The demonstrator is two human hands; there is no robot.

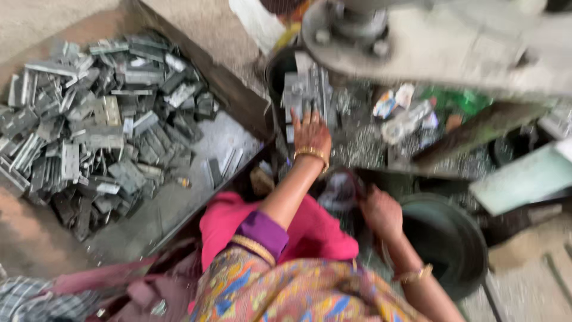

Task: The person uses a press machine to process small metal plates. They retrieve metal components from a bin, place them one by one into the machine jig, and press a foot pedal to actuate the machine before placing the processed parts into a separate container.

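Soft, even daylight, moderately bright; no glare. Whole frame motion-blurred, edges smeared. Pale machine arm at top right badly out of focus. Deep shadow inside dark round tub and under the machine.

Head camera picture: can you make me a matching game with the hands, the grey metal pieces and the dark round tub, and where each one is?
Things:
1. left hand
2. right hand
3. pile of flat grey metal pieces
4. dark round tub

Places:
A. heaped in the box on the left
B. low on the right, beside the right hand
C. reaching up to grey metal parts under the machine
D. low down by the tub's rim

Pairs: 1-C, 2-D, 3-A, 4-B
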